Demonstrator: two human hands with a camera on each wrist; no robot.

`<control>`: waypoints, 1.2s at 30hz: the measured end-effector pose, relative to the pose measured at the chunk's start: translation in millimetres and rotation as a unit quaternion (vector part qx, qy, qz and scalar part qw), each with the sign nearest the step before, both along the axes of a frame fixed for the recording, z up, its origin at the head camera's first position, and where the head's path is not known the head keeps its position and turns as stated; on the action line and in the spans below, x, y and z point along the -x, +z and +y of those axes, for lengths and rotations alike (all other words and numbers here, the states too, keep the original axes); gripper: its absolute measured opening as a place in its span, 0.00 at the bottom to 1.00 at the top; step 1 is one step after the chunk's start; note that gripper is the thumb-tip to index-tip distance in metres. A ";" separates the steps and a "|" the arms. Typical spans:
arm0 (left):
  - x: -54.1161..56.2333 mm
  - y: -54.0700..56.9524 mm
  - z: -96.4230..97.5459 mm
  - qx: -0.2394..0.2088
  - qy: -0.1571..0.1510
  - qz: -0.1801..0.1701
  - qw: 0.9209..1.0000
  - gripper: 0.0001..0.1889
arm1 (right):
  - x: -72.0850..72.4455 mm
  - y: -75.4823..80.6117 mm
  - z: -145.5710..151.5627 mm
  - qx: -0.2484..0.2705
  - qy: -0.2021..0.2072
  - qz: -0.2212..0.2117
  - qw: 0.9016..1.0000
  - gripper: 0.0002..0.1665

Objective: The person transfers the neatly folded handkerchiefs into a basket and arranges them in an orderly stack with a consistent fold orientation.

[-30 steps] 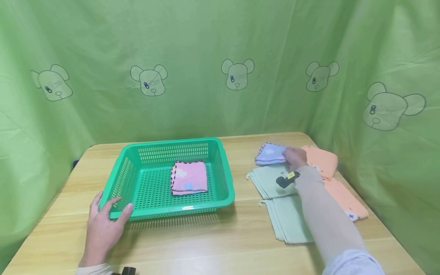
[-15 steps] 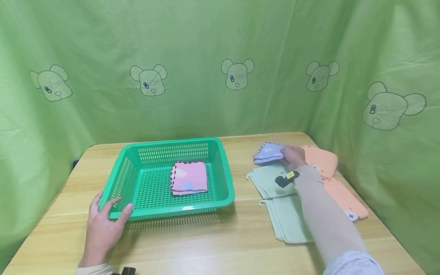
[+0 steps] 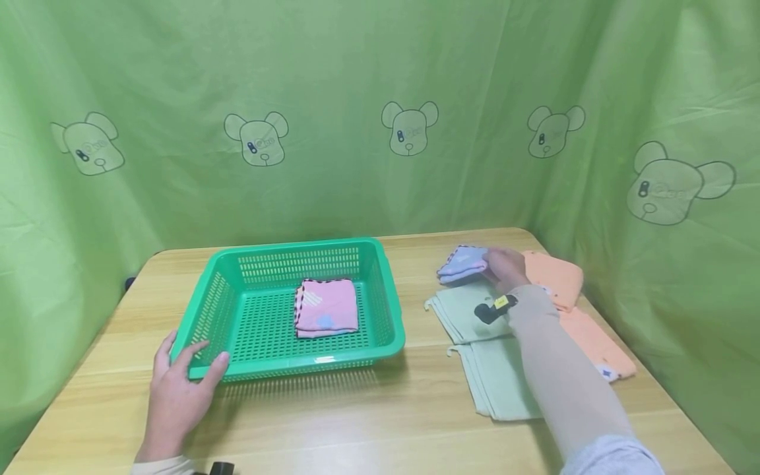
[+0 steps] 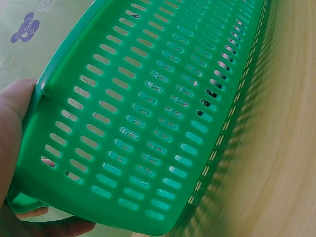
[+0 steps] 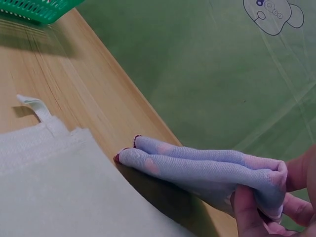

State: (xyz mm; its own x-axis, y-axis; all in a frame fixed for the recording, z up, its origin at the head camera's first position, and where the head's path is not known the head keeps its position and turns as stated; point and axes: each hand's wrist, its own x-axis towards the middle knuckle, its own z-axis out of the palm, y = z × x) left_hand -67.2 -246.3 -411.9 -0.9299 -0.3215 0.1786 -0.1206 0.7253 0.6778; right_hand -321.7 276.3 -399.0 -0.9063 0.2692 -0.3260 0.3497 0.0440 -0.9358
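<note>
My left hand grips the near left corner of a green plastic basket, thumb over the rim and fingers on the inner side. The left wrist view shows the slotted wall close up. Inside the basket lies a folded pink towel with a checked edge. At the back right, my right hand pinches one end of a folded lilac-blue towel. In the right wrist view, thumb and fingers squeeze its folded end, and a shadow shows below the towel.
Two folded pale green towels, one farther back and one nearer, lie under and beside the right forearm. Folded orange towels lie along the right table edge. A green curtain hangs behind the wooden table.
My right hand has shifted slightly left with the lilac-blue towel, whose held end has lifted a little. The left hand and basket have stayed put.
</note>
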 end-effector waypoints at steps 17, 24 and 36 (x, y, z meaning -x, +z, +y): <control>0.1 -0.2 0.0 -0.006 0.004 -0.007 1.000 0.32 | -4.0 9.8 -4.8 0.014 0.007 0.013 1.000 0.34; -0.2 0.4 0.6 -0.005 0.003 -0.003 1.000 0.32 | -5.4 14.5 -8.2 0.023 0.007 0.014 1.000 0.34; -0.2 0.5 1.4 0.000 0.002 0.006 1.000 0.31 | -5.7 17.7 -8.7 0.027 0.015 0.024 0.999 0.33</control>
